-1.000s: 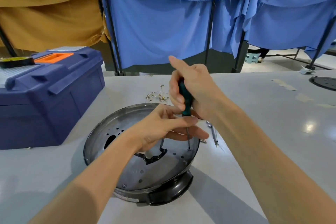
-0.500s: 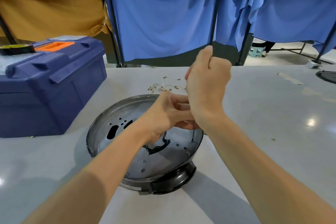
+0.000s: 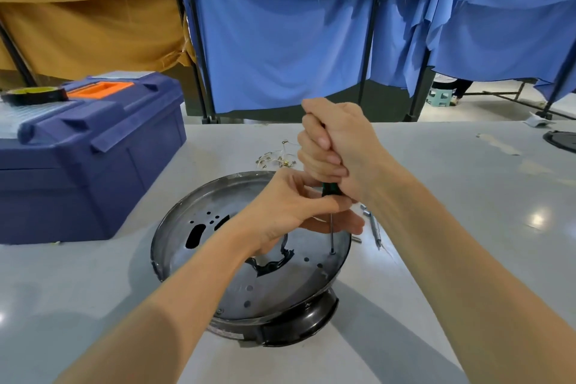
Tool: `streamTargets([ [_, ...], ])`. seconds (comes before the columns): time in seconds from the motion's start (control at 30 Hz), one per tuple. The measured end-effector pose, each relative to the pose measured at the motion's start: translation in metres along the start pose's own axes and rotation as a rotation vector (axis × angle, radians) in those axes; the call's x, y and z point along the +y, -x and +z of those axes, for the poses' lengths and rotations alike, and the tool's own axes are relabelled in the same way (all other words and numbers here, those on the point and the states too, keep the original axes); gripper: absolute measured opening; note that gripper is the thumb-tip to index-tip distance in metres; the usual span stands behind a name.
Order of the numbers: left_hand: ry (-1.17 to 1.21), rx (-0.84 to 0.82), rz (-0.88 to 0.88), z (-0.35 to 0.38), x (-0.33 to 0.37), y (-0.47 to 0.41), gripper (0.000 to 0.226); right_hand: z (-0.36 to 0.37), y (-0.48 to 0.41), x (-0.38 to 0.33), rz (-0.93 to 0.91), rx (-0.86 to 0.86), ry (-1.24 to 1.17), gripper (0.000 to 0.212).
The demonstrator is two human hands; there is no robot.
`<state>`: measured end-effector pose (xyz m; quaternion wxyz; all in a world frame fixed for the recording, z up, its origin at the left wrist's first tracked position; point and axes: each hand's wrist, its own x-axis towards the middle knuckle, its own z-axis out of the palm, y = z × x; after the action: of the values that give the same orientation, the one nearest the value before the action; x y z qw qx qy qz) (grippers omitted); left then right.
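Screwdriver (image 3: 331, 189) with a dark green handle and a thin metal shaft stands nearly upright. Its tip is set into a small hole near the right rim of a round metal plate (image 3: 249, 290). The right hand (image 3: 339, 146) is clenched in a fist around the handle. The left hand (image 3: 286, 212) closes its thumb and fingers about the shaft just under the handle.

Half a second ago the right hand showed its back and hid the handle. Now its knuckles face left and the green lower end of the handle shows beneath the fist. The left hand has stayed at the shaft and the tip is at the same hole.

The plate is shallow, grey and shiny, pierced with small round holes and a larger jagged opening at its middle. It sits on a black plastic base in the middle of a pale grey counter (image 3: 467, 196). The hole being worked lies close to the plate's right edge, and the raised rim runs all round.

Just right of the plate a slim metal tool (image 3: 373, 226) lies on the counter, with bare surface beyond it. Behind the plate is a small cluster of wire bits (image 3: 277, 159). A dark blue toolbox (image 3: 93, 150) stands near on the left, apart from the plate. Blue curtains (image 3: 280, 56) hang beyond the counter's far edge.
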<state>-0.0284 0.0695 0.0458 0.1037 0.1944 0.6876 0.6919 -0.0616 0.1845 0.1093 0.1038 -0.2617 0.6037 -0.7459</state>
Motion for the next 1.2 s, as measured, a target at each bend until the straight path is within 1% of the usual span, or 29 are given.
streamTargets([
  [0.07,-0.017,0.027,0.038,0.002,-0.001,-0.002,0.016,0.008,0.002,0.004,-0.129,0.237,0.113,0.055],
  [0.13,-0.028,0.04,0.043,0.004,-0.001,-0.002,0.009,0.015,0.003,0.011,-0.263,0.505,0.296,0.059],
  [0.17,-0.035,0.03,0.036,0.004,0.0,-0.001,0.006,0.019,0.005,0.014,-0.307,0.612,0.363,0.061],
  [0.2,-0.047,0.019,0.034,0.003,-0.001,-0.001,0.012,0.022,0.007,0.017,-0.339,0.673,0.394,0.062],
  [0.23,-0.044,0.008,0.022,0.003,-0.001,0.0,0.015,0.023,0.009,0.02,-0.357,0.672,0.386,0.062],
  [0.27,-0.033,-0.006,0.014,0.002,-0.001,0.002,0.012,0.02,0.009,0.019,-0.34,0.602,0.33,0.062],
  [0.3,-0.013,-0.023,0.006,0.002,0.001,0.004,0.009,0.016,0.009,0.017,-0.27,0.473,0.235,0.061],
  [0.37,0.006,-0.066,-0.01,0.001,0.002,0.006,0.012,0.004,0.006,0.004,0.005,0.09,0.029,0.062],
  [0.4,0.003,-0.088,-0.02,0.001,0.002,0.006,0.014,-0.002,0.005,-0.003,0.133,-0.087,-0.027,0.064],
  [0.43,0.001,-0.104,-0.031,0.001,0.003,0.007,0.015,-0.008,0.003,-0.007,0.198,-0.208,-0.045,0.065],
  [0.47,-0.011,-0.111,-0.035,0.001,0.003,0.006,0.016,-0.01,0.002,-0.009,0.213,-0.274,-0.046,0.065],
  [0.5,-0.017,-0.106,-0.04,0.001,0.004,0.006,0.015,-0.011,0.0,-0.008,0.206,-0.3,-0.048,0.064],
  [0.53,-0.019,-0.093,-0.035,0.001,0.004,0.005,0.013,-0.009,-0.001,-0.005,0.187,-0.284,-0.055,0.064],
  [0.6,-0.013,-0.051,-0.014,0.0,0.002,0.002,0.012,-0.002,-0.001,0.001,0.115,-0.17,-0.041,0.061],
  [0.7,0.038,0.003,0.028,0.0,0.001,0.0,0.018,0.006,0.005,0.005,-0.026,0.069,0.004,0.054],
  [0.77,0.051,0.002,0.034,0.0,0.0,-0.001,0.018,0.008,0.01,0.007,-0.134,0.244,0.041,0.056],
  [0.87,-0.018,-0.015,0.025,0.0,0.0,0.0,0.012,0.018,0.014,0.015,-0.309,0.54,0.201,0.056],
  [0.9,-0.038,-0.026,0.021,0.0,0.0,0.001,0.013,0.022,0.016,0.018,-0.338,0.592,0.242,0.055],
  [0.93,-0.043,-0.031,0.018,-0.001,0.0,0.003,0.013,0.025,0.016,0.021,-0.348,0.591,0.256,0.054],
  [0.97,-0.028,-0.035,0.01,-0.002,0.001,0.005,0.01,0.024,0.016,0.022,-0.323,0.529,0.233,0.055],
  [1.0,-0.004,-0.044,0.001,-0.004,0.001,0.007,0.008,0.02,0.013,0.019,-0.242,0.413,0.177,0.057],
  [1.1,0.0,-0.09,-0.043,-0.004,0.003,0.007,0.017,-0.003,0.004,-0.007,0.136,-0.102,0.001,0.062],
  [1.13,-0.021,-0.103,-0.055,-0.004,0.004,0.006,0.019,-0.01,0.001,-0.012,0.183,-0.214,-0.001,0.063],
  [1.2,-0.047,-0.121,-0.064,-0.002,0.004,0.004,0.019,-0.015,-0.001,-0.014,0.179,-0.32,-0.006,0.065],
])
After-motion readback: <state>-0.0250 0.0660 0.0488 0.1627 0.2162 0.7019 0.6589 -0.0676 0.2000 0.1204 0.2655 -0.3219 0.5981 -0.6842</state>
